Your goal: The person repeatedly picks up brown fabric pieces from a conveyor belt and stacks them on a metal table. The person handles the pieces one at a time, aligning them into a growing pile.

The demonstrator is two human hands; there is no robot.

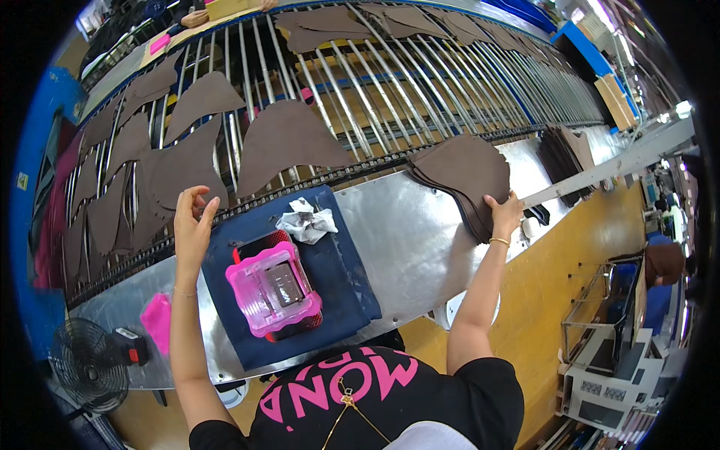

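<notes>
My right hand (506, 215) grips the near right edge of a stack of flat dark-brown cut pieces (461, 169), which look like leather. How many layers its fingers hold is hidden. My left hand (196, 221) is raised near the roller rack's edge, its fingers loosely curved and apart with nothing between them. It is nearest to a brown cut piece (187, 174) lying on the rollers. Between my arms, a pink-framed box (259, 300) with a clear top rests on a dark blue mat (349, 289). A crumpled white cloth (307, 223) lies just beyond the box.
A roller conveyor (360, 112) crosses beyond the metal table (394, 232), carrying several brown pieces. More dark pieces (562, 157) stand stacked at the right, near a slanting metal bar (607, 166). A pink cloth (156, 322) and a black fan (90, 365) are at left. Another person's hand (195, 18) shows far off.
</notes>
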